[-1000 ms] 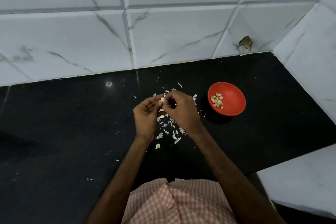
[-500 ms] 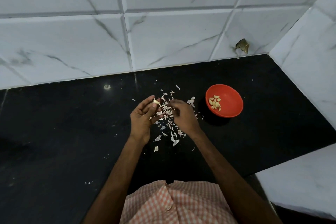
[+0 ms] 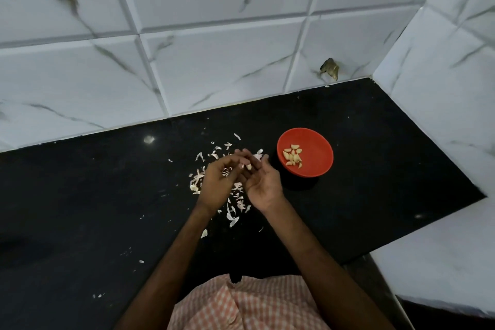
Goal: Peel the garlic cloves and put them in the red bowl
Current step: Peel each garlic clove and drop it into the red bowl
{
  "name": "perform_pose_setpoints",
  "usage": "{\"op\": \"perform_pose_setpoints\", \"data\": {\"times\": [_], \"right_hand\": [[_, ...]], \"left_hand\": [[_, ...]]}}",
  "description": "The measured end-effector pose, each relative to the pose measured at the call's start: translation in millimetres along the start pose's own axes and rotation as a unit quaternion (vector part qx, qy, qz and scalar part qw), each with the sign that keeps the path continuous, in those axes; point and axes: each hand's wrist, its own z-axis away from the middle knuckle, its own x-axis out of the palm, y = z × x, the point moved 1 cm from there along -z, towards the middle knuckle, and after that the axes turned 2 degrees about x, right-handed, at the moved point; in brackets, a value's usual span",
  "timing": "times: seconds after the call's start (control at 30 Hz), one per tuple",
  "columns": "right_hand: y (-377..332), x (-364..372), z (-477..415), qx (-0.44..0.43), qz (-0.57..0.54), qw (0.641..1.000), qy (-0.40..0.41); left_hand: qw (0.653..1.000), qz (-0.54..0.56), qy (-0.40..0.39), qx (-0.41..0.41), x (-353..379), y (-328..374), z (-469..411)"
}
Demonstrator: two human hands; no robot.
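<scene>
The red bowl stands on the black counter, right of my hands, with several peeled cloves in it. My left hand pinches a small garlic clove at its fingertips, just left of the bowl. My right hand lies close beside it, palm turned up, its loose fingers reaching under the clove and its thumb apart from it. Both hands hover over a scatter of papery garlic peels.
White marble-look tiles form the back wall and the right wall. A brownish scrap sits in the back corner. A white ledge borders the counter at the lower right. Stray peel bits lie near my left forearm.
My hands have come back together after parting over the peels. The clove sits at my left fingertips, closer to the bowl, and my right hand has turned palm up.
</scene>
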Motion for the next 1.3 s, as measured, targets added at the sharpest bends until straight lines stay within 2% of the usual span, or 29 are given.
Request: {"op": "perform_pose_setpoints", "data": {"times": [0.07,0.17,0.27,0.33,0.43,0.5,0.53,0.6,0.63,0.7,0.77,0.83,0.87,0.93,1.0,1.07,1.13,1.23,1.3], "right_hand": [[-12.6,-12.0,-4.1,-0.005,-0.030,0.999,0.019],[-40.1,-28.4,-9.6,-0.023,-0.065,0.996,0.060],[-77.6,-47.0,-21.2,-0.080,0.017,0.990,0.116],[-97.2,-60.8,-32.9,-0.106,0.069,0.980,0.154],[-111.2,-72.4,-45.9,-0.114,0.186,0.957,0.194],[-109.2,-74.0,-49.3,-0.162,0.348,0.902,0.200],[-105.8,-73.8,-48.9,-0.219,0.434,0.854,0.186],[-89.1,-67.1,-49.8,-0.314,0.564,0.758,0.093],[-74.8,-64.1,-50.2,-0.322,0.611,0.722,0.034],[-38.7,-61.4,-52.6,-0.257,0.691,0.671,-0.085],[-2.3,-67.2,-55.6,-0.198,0.768,0.588,-0.160],[19.4,-79.4,-58.1,-0.195,0.824,0.494,-0.196],[22.3,-83.1,-57.8,-0.212,0.837,0.462,-0.205],[21.0,-86.6,-59.5,-0.240,0.843,0.437,-0.202],[17.7,-87.5,-63.7,-0.259,0.842,0.435,-0.189],[16.4,-85.4,-66.8,-0.259,0.831,0.462,-0.170],[13.2,-83.5,-67.1,-0.261,0.802,0.519,-0.138],[4.9,-82.7,-66.0,-0.263,0.728,0.628,-0.074],[1.2,-83.3,-68.8,-0.256,0.687,0.679,-0.040]], "left_hand": [[1.000,0.025,-0.005,-0.009,14.2,0.6,-7.0],[0.995,0.072,0.047,-0.040,22.9,-2.4,-14.6],[0.992,0.047,0.085,-0.081,15.0,-21.5,-15.2],[0.989,-0.003,0.106,-0.105,6.1,-41.8,-10.3],[0.970,-0.168,0.155,-0.089,-9.7,-71.1,3.2],[0.934,-0.301,0.164,-0.096,-21.3,-87.6,15.1],[0.913,-0.359,0.157,-0.111,-26.5,-94.4,21.2],[0.881,-0.438,0.126,-0.126,-35.5,-104.6,30.3],[0.874,-0.457,0.108,-0.123,-38.1,-108.9,32.2],[0.871,-0.470,0.086,-0.118,-41.1,-113.9,33.8],[0.867,-0.481,0.067,-0.110,-41.8,-115.0,34.9],[0.873,-0.475,0.057,-0.089,-42.2,-117.1,37.0],[0.878,-0.468,0.057,-0.085,-42.1,-117.7,38.7],[0.883,-0.459,0.058,-0.079,-42.1,-116.6,42.0],[0.895,-0.432,0.071,-0.083,-42.8,-115.2,44.3],[0.907,-0.402,0.088,-0.089,-45.3,-114.1,46.4],[0.918,-0.366,0.111,-0.104,-49.4,-111.3,47.0],[0.927,-0.332,0.134,-0.116,-54.3,-108.3,45.0],[0.926,-0.339,0.135,-0.097,-53.2,-102.5,39.6]]}}
